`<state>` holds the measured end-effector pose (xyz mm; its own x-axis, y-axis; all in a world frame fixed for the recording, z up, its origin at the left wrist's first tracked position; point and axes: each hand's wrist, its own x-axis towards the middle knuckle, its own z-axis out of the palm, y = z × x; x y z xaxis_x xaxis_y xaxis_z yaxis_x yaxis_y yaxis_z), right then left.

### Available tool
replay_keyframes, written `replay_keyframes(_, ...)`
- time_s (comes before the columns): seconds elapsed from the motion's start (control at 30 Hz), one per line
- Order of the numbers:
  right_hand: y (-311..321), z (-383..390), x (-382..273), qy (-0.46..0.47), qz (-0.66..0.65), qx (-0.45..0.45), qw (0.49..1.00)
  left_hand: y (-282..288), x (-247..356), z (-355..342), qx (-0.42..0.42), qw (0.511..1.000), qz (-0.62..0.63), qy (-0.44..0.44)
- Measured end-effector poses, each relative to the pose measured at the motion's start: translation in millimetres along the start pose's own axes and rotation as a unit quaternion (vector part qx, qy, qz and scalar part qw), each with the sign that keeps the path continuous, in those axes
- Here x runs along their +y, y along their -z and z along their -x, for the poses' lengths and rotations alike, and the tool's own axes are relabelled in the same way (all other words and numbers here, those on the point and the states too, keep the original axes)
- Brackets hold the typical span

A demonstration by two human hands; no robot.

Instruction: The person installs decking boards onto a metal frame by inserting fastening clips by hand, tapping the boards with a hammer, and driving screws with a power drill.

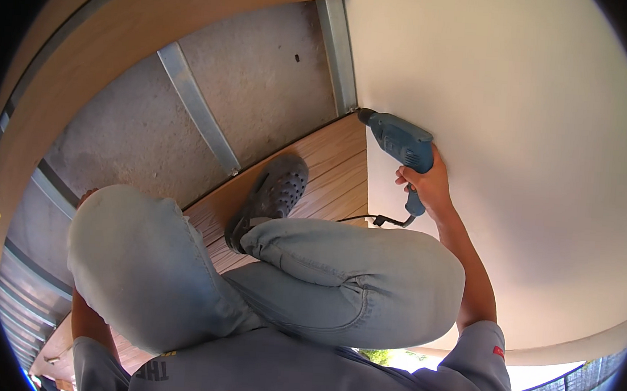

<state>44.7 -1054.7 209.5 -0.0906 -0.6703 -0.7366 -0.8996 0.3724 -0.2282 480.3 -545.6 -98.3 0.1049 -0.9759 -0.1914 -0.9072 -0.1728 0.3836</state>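
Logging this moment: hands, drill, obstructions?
Right hand grips blue drill. Left hand mostly hidden behind knee. Chuck near foot of metal stud; contact unclear. Dark clog on planks, clear of drill.

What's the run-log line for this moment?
Right hand: gripping blue drill | Chuck: near lower end of metal stud | Left hand: mostly hidden behind left knee

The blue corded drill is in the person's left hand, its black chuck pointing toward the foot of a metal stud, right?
Not quite: the head view shows the blue corded drill in the person's right hand. Its black chuck does point toward a metal stud's foot.
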Motion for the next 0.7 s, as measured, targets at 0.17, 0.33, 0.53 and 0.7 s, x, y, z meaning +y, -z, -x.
replay_keyframes(0.17, 2.6, -0.8, -4.7, 0.005, 0.017, -0.007, 1.000, 3.0, -6.0, -0.1, -0.006, 1.000, 0.007, 0.005)
replay_keyframes(0.33, 1.8, -2.0, -7.7, 0.006, 0.031, -0.008, 0.999, 3.0, -10.8, 9.7, -0.012, 1.000, 0.004, 0.009)
replay_keyframes(0.53, 2.1, -6.0, -8.5, 0.012, 0.002, -0.014, 1.000, 5.2, -16.4, 13.9, -0.019, 1.000, 0.010, 0.013)
replay_keyframes(0.7, 1.8, -5.2, -6.1, 0.016, -0.008, -0.016, 1.000, 9.1, -16.2, 14.5, -0.022, 1.000, 0.011, 0.013)
